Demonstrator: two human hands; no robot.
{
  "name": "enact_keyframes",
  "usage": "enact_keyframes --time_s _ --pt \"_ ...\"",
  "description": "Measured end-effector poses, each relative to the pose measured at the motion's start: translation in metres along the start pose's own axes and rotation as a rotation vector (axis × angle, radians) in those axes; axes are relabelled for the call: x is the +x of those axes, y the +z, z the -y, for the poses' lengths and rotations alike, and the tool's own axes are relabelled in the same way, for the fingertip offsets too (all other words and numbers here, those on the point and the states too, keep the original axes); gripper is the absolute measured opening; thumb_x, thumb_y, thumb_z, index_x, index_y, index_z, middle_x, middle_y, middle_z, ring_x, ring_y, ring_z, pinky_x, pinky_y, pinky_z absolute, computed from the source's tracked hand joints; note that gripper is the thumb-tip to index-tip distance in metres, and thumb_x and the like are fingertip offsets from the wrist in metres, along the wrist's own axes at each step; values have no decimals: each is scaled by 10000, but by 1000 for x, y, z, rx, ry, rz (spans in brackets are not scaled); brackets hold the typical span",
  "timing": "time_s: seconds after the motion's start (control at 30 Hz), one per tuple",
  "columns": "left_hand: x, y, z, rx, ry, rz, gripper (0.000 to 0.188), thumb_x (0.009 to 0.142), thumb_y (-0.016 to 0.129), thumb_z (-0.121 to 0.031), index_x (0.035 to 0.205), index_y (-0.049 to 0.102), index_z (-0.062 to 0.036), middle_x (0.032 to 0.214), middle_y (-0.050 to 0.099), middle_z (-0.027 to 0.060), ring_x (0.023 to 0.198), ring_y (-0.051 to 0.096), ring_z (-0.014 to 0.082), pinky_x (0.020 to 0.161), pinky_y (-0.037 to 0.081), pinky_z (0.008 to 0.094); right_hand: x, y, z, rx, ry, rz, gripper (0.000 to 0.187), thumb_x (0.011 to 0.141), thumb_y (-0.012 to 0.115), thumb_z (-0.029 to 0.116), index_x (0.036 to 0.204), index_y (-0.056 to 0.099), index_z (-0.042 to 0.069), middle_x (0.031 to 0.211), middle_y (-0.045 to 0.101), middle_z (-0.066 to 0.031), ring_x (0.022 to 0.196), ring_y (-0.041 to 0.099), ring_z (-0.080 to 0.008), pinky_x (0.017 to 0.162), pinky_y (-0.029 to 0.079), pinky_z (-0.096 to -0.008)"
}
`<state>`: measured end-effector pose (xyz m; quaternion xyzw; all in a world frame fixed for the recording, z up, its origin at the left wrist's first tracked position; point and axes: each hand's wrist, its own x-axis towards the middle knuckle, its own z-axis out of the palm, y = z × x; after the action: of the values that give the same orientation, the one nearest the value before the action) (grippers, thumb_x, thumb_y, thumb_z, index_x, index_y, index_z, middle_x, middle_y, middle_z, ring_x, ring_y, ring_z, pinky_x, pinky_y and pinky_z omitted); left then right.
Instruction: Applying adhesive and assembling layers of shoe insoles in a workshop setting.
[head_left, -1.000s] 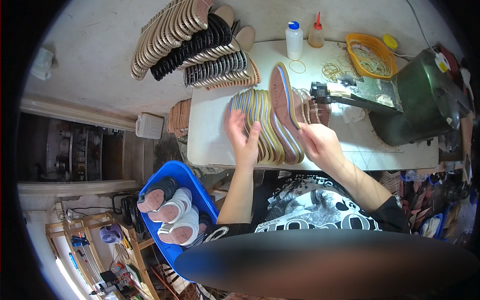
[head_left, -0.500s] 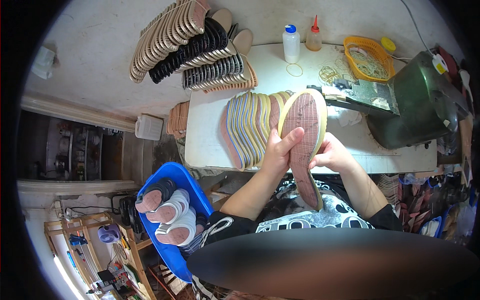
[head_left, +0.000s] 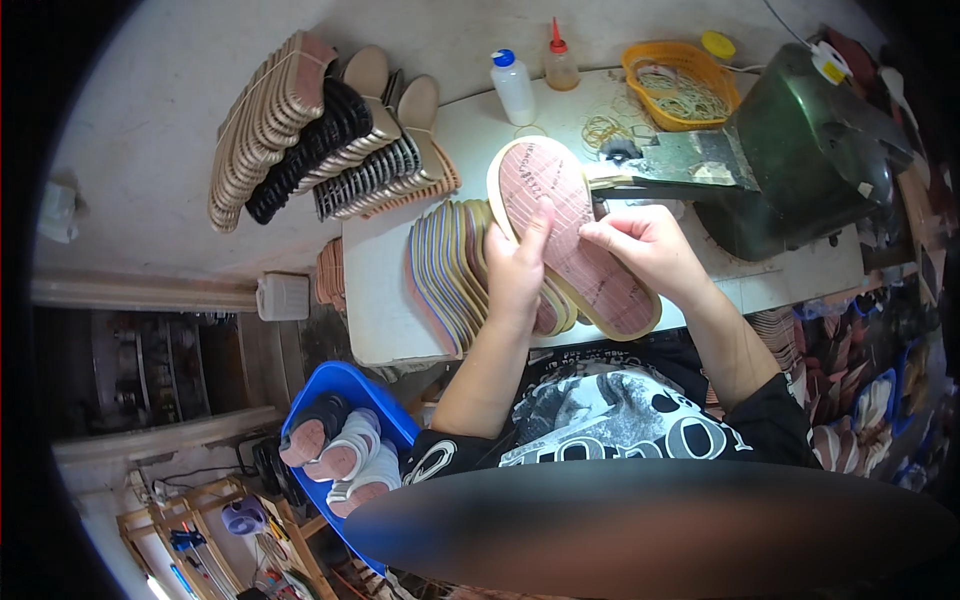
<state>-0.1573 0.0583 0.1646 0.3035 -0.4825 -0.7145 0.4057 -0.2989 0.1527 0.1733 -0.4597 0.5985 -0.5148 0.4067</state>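
A shoe sole (head_left: 572,248), reddish-brown with pale lines and a cream rim, tilts above the table in front of me. My left hand (head_left: 514,272) grips its left edge, thumb pressed on the lined face and fingers behind. At the opposite edge, my right hand (head_left: 652,248) is closed in a pinch against the sole; whether it also holds something small I cannot tell. Just left of my left hand, a row of layered soles (head_left: 440,270) with yellowish and blue edges stands packed together on the white table (head_left: 385,320).
Bundled insoles (head_left: 270,130) are stacked at the back left. Behind are a white bottle (head_left: 514,92), a red-tipped bottle (head_left: 561,68) and an orange basket (head_left: 640,95) of rubber bands. A green machine (head_left: 800,150) stands right. Footwear fills a blue tub (head_left: 375,385) at lower left.
The sole has moved left and turned, its lower end swinging right. My right hand has gone from holding its edge lower down to a pinch higher up. The whole view has shifted.
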Motion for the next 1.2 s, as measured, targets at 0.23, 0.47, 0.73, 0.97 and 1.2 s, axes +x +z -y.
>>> enact_keyframes --time_s 0.23,0.47,0.73,0.97,1.2 --pt "60 -5 16 -175 -6 -38 351 908 606 -153 1190 553 50 1074 651 122 917 654 187 801 532 294 -12 -8 -20 664 318 83 459 976 493 392 946 656 -37 841 671 -59 721 632 -97 687 507 -233" --pt "88 16 30 -134 -87 56 320 887 629 -124 1144 567 56 1041 655 126 881 658 193 773 534 291 -40 -9 -28 705 312 144 322 896 626 258 990 641 -50 792 681 -112 619 669 -148 525 547 -232" --pt "114 30 26 3 -149 130 369 890 635 -201 1140 582 66 1031 662 155 882 668 195 778 541 302 -30 9 -25 810 237 -27 335 937 509 237 969 604 -83 749 672 -164 623 681 -207 520 542 -255" --pt "160 7 11 1011 234 -80 872 680 741 -582 1259 514 29 1408 372 276 1379 212 404 1104 223 498 2 25 -17 899 196 -205 351 957 489 253 965 596 -81 758 666 -153 629 661 -189 590 540 -267" --pt "187 30 -44 1315 425 1221 454 705 721 -472 1030 667 -160 1327 502 67 1363 304 259 1121 -23 567 25 28 -18 874 236 -228 406 969 509 354 1048 584 -38 823 674 -137 684 683 -177 624 551 -262"
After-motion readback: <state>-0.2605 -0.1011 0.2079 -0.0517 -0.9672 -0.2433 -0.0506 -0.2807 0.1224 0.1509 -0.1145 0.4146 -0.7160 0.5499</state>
